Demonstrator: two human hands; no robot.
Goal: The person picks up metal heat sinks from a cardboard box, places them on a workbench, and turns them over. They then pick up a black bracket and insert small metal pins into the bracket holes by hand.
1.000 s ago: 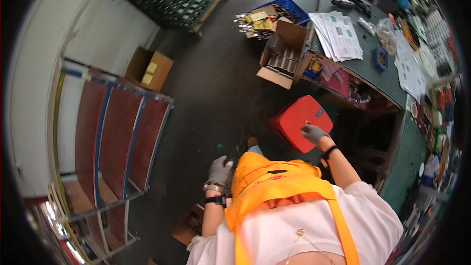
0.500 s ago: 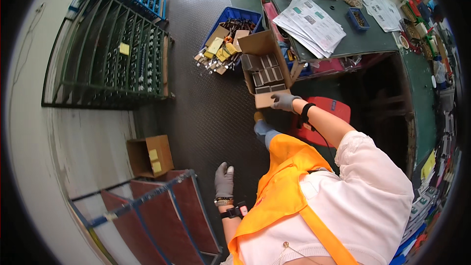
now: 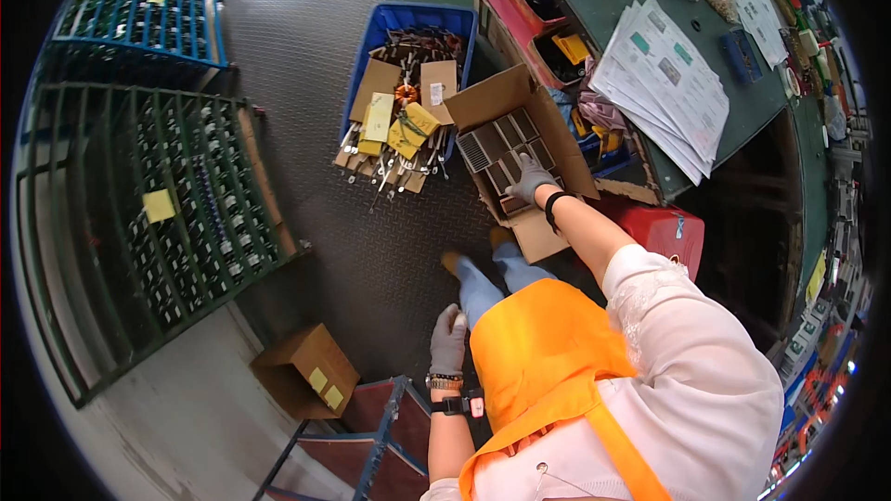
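Note:
My right hand [image 3: 532,178], in a grey glove, reaches down into an open cardboard box [image 3: 490,93]. Its fingers are apart and rest on the finned grey blocks [image 3: 509,130] packed in rows there; no block is lifted, and the fingertips are partly lost against them. My left hand [image 3: 448,341], gloved too, hangs low by my left side, loosely open with nothing visible in it. Next to the box, on its left, a blue bin [image 3: 360,65] is heaped with metal parts, cardboard pieces and yellow slips.
A green workbench [image 3: 640,121] with papers [image 3: 664,83] stands at right, a red stool [image 3: 659,232] below. Green [image 3: 56,223] and blue [image 3: 139,14] racks of parts stand at left. Nearer are a cardboard carton [image 3: 311,371] and a blue-framed cart [image 3: 371,450].
My right hand has moved from the box's near flap onto the blocks inside. My view has turned and come nearer to the box and the blue bin. The left hand still hangs low.

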